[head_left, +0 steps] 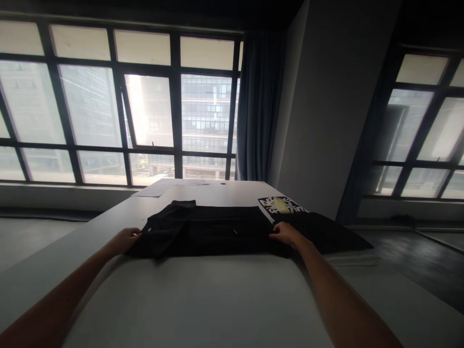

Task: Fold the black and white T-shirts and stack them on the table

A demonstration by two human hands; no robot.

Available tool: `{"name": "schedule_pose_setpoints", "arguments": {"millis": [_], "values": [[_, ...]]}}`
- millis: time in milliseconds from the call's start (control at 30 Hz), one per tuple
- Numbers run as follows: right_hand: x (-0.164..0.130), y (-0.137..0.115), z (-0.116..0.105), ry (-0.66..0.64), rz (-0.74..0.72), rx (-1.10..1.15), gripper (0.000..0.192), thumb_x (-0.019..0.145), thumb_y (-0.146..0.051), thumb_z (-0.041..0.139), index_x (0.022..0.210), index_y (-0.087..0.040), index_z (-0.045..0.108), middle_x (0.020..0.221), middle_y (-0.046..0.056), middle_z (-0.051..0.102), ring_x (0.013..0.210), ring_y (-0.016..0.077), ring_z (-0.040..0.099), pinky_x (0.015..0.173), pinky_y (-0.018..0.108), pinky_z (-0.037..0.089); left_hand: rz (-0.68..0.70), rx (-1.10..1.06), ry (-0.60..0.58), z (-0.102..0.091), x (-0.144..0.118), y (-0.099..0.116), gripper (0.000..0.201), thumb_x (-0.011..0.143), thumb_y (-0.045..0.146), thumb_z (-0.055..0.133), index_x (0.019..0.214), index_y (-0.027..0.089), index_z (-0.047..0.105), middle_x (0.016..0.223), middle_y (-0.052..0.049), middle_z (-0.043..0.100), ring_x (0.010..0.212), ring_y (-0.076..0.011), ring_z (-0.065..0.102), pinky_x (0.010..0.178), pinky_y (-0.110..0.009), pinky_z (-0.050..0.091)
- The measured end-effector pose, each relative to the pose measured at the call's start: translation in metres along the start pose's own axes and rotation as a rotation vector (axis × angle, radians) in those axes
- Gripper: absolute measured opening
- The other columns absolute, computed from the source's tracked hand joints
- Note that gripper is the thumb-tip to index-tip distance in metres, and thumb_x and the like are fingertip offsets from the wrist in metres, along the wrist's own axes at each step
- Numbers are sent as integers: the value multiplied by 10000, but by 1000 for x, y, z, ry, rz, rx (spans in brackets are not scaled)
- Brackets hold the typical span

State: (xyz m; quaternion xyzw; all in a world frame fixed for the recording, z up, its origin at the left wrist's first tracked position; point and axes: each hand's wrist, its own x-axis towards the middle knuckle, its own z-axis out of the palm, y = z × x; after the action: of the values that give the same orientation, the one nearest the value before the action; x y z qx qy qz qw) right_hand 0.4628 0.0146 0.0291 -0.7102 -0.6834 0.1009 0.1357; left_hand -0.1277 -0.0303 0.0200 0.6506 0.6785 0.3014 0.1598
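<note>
A black garment (217, 234) lies across the counter (195, 302), stretched sideways between the two hands, with most of its length in the gap separating them. The left hand (129, 240) is at its left end, thumb and fingers pinching the edge. The right hand (285, 234) is at the other end, its fingers closed in a pinch on the cloth near the right edge. The garment's near edge runs roughly straight from one hand to the other, and its body extends a little beyond them toward the far side. On the left, a folded flap lies slantwise over the rest, close to the left hand.

Just past the right hand, more dark cloth (322, 233) spreads to the right; whether it belongs to the same garment, I cannot tell. A black, white and yellow print (282, 205) shows just beyond the right hand. White papers (149, 192) lie farther off, near the counter's far left side, well apart from both hands.
</note>
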Motion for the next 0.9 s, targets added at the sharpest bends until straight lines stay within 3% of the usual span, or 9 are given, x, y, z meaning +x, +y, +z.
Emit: {"name": "schedule_pose_setpoints", "arguments": {"millis": [100,300,500,567,633,767,833,900], "values": [[1,-9,8,3,71,-118,346,692,-325,749,1013,-209,697,1078,76,694,1016,246,640,758,279,469,-17,134,24,7,4,4,576,615,728,505,659,184,689,738,-97,727,743,-274,659,675,-328,482],[1,-3,9,12,15,-134,332,711,-276,725,1037,-221,697,1106,76,692,1052,237,638,805,283,476,-9,204,-153,-3,-6,4,602,571,753,540,717,190,699,683,-56,712,684,-254,657,570,-295,445],[11,7,13,93,-45,-71,329,732,-237,689,1059,-197,696,1095,87,698,1047,229,642,835,265,464,19,139,58,-11,-4,2,618,676,732,423,813,186,678,808,-82,737,782,-271,676,628,-304,487],[12,8,14,108,-41,-59,325,737,-237,680,1059,-195,692,1080,85,701,1041,229,645,838,263,462,46,114,16,-12,-5,1,613,685,741,435,813,194,681,800,-74,737,787,-277,678,639,-312,500],[11,7,15,93,-16,-66,327,717,-221,689,1044,-200,694,1063,79,705,1024,228,651,830,263,463,91,76,-98,-12,-9,-2,605,671,744,492,837,197,691,833,-64,742,811,-279,682,676,-321,519],[9,7,16,62,7,-89,343,699,-205,690,1042,-212,692,1058,71,703,1004,227,654,810,270,467,120,-21,-306,-14,-15,-8,635,596,670,658,1032,210,694,1070,-57,731,975,-284,672,802,-317,536],[8,6,15,51,-4,-103,338,713,-211,680,1051,-209,690,1062,75,700,1009,228,651,814,274,466,136,-11,-286,-14,-15,-9,599,616,669,640,997,211,702,1037,-53,739,949,-280,677,790,-318,536],[7,5,14,46,-14,-117,338,722,-210,671,1060,-205,687,1075,80,696,1026,230,645,824,278,465,160,17,-182,-12,-12,-7,562,670,693,562,908,205,705,918,-50,750,859,-271,684,743,-324,533]]}}
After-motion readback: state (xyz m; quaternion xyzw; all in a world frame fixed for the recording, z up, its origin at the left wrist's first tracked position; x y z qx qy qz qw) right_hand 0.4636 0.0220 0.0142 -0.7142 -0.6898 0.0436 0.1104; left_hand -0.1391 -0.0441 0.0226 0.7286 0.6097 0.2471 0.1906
